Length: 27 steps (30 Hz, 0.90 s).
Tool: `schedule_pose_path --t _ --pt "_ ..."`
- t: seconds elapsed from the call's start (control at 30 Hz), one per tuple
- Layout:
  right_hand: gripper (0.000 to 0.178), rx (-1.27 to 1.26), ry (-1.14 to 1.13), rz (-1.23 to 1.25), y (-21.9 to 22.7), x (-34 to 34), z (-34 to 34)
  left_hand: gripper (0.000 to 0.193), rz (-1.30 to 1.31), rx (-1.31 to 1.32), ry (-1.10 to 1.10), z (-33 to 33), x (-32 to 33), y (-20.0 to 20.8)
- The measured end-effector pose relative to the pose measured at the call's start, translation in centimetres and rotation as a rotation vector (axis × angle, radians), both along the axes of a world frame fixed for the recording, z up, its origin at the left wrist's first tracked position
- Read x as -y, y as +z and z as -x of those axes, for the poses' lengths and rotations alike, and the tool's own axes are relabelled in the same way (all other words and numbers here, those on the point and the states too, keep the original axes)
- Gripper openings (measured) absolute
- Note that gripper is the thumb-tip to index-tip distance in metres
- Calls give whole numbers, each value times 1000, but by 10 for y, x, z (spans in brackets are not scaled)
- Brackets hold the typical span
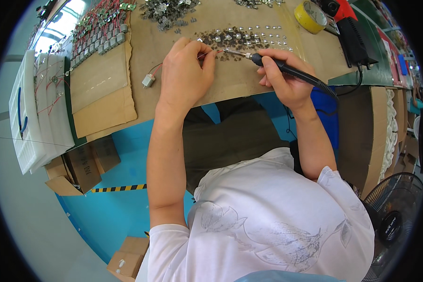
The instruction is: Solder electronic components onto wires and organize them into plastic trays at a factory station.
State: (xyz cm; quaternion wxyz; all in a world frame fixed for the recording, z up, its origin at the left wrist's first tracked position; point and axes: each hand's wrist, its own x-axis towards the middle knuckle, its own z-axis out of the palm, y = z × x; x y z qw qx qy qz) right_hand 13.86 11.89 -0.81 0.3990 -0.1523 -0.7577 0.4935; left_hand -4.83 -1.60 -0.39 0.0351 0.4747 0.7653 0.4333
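Observation:
My left hand (187,70) is closed in a pinch on a thin red wire just above the cardboard-covered bench. From that hand the wire leads back to a small silvery motor (148,81), which lies to its left. My right hand (290,82) grips a soldering iron (293,71) with a black handle like a pen. The iron's metal tip points left and meets the area of the wire's end; whether they touch is too small to tell. Just beyond the tip, small shiny metal pieces (257,39) stand in rows on the brown-stained cardboard.
Beyond my left hand is a heap of grey metal parts (167,13). Wired motors (98,43) sit in rows at the far left, near white foam trays (28,117). A yellow tape roll (310,17) and a black iron holder (355,42) stand far right. A fan (392,225) is lower right.

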Motion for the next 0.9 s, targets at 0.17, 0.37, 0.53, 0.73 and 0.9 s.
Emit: schedule_pose_path --t 0.17,0.37,0.53,0.73,0.9 --pt "15 5 0 11 1 0 0 9 4 -5 0 0 -1 -1" --pt "16 -2 -3 25 0 0 -1 11 -61 -47 -1 2 -1 -7" --pt "16 2 6 26 0 1 -1 10 10 -18 5 0 0 -1" --pt "16 12 10 15 0 1 -2 10 16 -15 6 -1 1 -2" --pt "16 -12 2 33 -1 -1 -3 10 21 5 6 -1 -1 -2"
